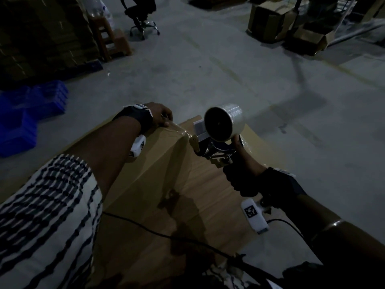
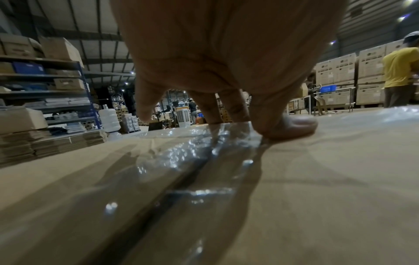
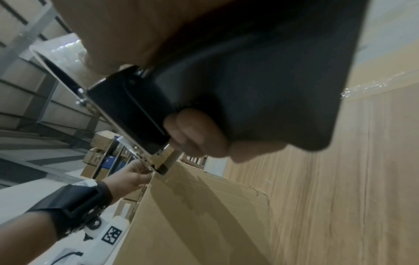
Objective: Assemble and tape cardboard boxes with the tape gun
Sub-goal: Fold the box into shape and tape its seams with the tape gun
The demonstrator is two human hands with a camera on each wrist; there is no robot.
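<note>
The left hand [image 1: 160, 116] sits at the far left edge of the cardboard box [image 1: 166, 184], with its thumb and fingertips [image 2: 292, 125] pressing the free end of the clear tape [image 2: 204, 161] down onto the brown board. In the left wrist view a glossy, wrinkled strip already lies over the dark middle seam, so I judge this seam is partly taped; cutting and smoothing are left. The box is matte, flat and faintly ribbed, and it lies on the grey concrete floor [image 1: 208, 69]. To the right, the right hand [image 1: 245, 176] is wrapped firmly around the black handle of the tape gun [image 1: 216, 138], whose round shiny roll stands above the box top.
</note>
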